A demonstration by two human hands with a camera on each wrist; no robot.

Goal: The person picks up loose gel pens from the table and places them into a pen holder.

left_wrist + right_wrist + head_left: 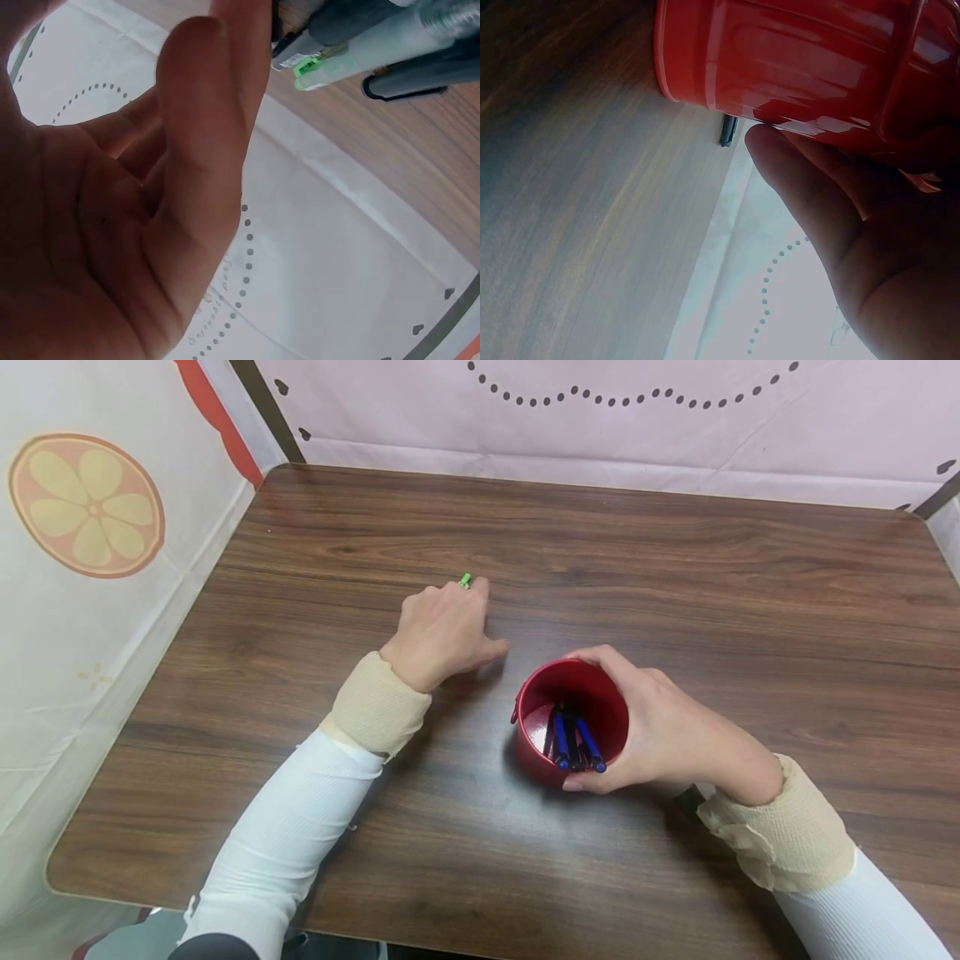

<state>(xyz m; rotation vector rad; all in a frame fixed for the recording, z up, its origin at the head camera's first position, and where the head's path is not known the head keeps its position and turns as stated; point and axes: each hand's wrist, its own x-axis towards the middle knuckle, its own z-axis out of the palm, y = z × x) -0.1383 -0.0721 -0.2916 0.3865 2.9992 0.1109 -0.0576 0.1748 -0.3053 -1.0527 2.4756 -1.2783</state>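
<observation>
My right hand (660, 727) grips a small red bucket (528, 758) from its right side, thumb near and fingers around the far side. Several pens with blue or dark ends, such as the blue pen (588, 743), lean inside it. In the right wrist view the red bucket (795, 67) fills the top, with fingers against its wall. My left hand (446, 631) reaches over the table, palm down, thumb and index finger spread apart. Beyond its fingers, the left wrist view shows a clear pen with a green clip (375, 52) between dark pens, including a black pen (420, 75).
The brown wood-grain table (675, 568) has a pale printed cloth (600, 435) hanging behind it and another cloth with a fruit slice print (86, 506) at its left. A dark pen end (728, 130) shows past the bucket in the right wrist view.
</observation>
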